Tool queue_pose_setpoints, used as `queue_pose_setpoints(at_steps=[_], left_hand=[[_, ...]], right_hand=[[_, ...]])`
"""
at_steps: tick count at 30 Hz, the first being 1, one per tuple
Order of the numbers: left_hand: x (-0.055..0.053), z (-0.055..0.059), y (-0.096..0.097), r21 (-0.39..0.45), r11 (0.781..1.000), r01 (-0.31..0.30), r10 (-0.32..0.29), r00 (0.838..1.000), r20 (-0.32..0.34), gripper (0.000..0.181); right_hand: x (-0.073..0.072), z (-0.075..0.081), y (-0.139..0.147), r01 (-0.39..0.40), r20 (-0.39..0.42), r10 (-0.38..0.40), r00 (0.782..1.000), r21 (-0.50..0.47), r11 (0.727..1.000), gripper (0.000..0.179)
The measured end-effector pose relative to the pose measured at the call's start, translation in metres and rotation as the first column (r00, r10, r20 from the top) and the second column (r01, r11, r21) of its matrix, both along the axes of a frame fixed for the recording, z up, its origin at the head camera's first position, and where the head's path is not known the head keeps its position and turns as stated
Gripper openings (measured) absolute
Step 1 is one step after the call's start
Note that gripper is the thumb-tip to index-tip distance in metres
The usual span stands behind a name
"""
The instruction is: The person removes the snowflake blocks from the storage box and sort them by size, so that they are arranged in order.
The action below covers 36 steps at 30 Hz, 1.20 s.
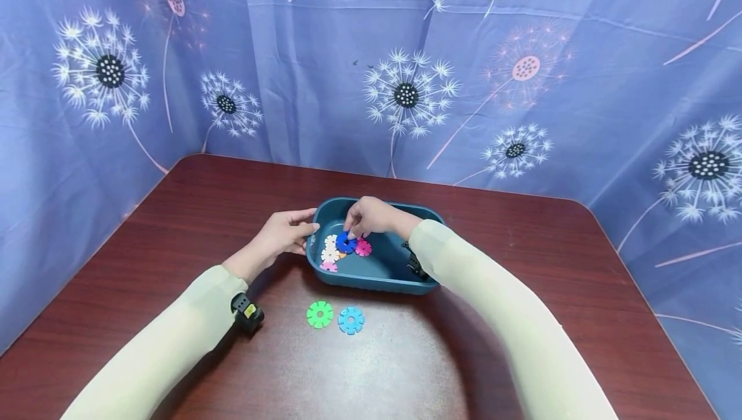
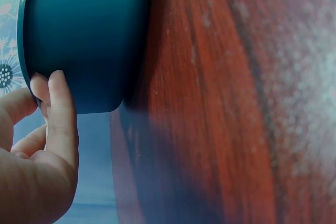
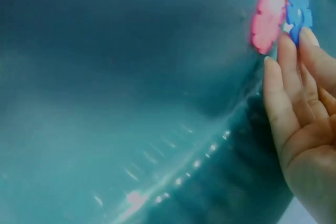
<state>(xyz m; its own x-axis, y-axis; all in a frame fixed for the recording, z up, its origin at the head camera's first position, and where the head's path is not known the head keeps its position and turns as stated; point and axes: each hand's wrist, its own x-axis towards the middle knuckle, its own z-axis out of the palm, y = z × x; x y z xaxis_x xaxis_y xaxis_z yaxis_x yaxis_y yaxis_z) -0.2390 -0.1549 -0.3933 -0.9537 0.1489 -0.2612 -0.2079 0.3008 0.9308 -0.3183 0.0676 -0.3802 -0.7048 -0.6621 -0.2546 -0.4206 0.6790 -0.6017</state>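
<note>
My right hand (image 1: 373,215) reaches down into a dark teal plastic basin (image 1: 377,283) and pinches a dark blue notched disc (image 1: 341,241) between thumb and fingers. In the right wrist view, the blue disc (image 3: 297,3) is at the fingertips, beside a pink disc (image 3: 268,22). My left hand (image 1: 279,238) grips the basin at its left end. Up close, the left hand's fingers (image 2: 62,114) lie against the wall near the rim. Inside the basin, white discs (image 1: 330,255), a light pink disc (image 1: 328,267) and a magenta disc (image 1: 363,248) lie around the blue one. An orange piece is partly hidden beneath.
A green notched disc (image 1: 319,314) and a light blue one (image 1: 351,321) lie flat on the reddish-brown wooden table (image 1: 255,368), in front of the basin. Behind the table hangs a blue curtain (image 1: 324,72) with a dandelion print. Each wrist wears a small black camera.
</note>
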Motion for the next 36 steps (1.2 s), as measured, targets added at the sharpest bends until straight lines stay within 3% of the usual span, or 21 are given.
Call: queue_pose_setpoints(at_steps=[11, 17, 28, 36], left_hand=[[0.0, 0.0, 0.0, 0.007, 1.0, -0.005, 0.005, 1.0, 0.008, 0.056], [0.0, -0.001, 0.0, 0.012, 1.0, -0.006, 0.006, 1.0, 0.004, 0.056], [0.002, -0.001, -0.001, 0.025, 1.0, 0.009, -0.009, 1.0, -0.015, 0.055], [0.003, 0.0, -0.001, 0.036, 0.999, 0.015, -0.014, 1.0, -0.023, 0.055]], right_hand=[[0.002, 0.012, 0.01, 0.104, 0.088, -0.099, 0.991, -0.051, 0.993, 0.019], [0.002, 0.023, 0.019, 0.153, 0.107, -0.139, 0.984, -0.129, 0.98, 0.021], [0.014, 0.057, 0.031, 0.228, 0.113, -0.203, 0.973, -0.294, 0.928, 0.023], [0.039, 0.073, 0.044, 0.395, 0.271, -0.314, 0.91, -0.331, 0.857, 0.028]])
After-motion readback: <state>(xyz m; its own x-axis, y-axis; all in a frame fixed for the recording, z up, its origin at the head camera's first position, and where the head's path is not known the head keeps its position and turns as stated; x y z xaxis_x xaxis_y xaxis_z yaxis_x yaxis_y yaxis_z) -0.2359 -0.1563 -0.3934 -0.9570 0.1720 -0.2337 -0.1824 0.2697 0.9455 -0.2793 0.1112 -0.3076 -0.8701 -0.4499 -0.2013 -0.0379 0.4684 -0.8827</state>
